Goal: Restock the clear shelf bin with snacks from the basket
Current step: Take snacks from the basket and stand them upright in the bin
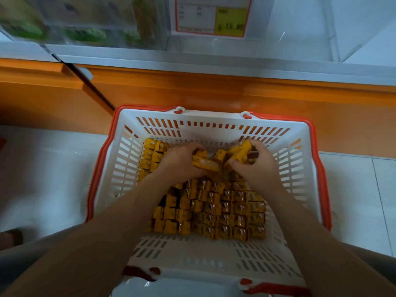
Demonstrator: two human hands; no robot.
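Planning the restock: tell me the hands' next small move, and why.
Probably lift both handfuls up toward the clear bin. The left hand and right hand each grip yellow snack packs at the far end of the basket, and the bin above looks empty from here.

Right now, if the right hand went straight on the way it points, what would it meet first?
The right hand grips yellow snack packs. Going straight on, toward the far left, it would probably meet the loose pack just ahead of it first, then the basket's far wall. Depth is hard to judge.
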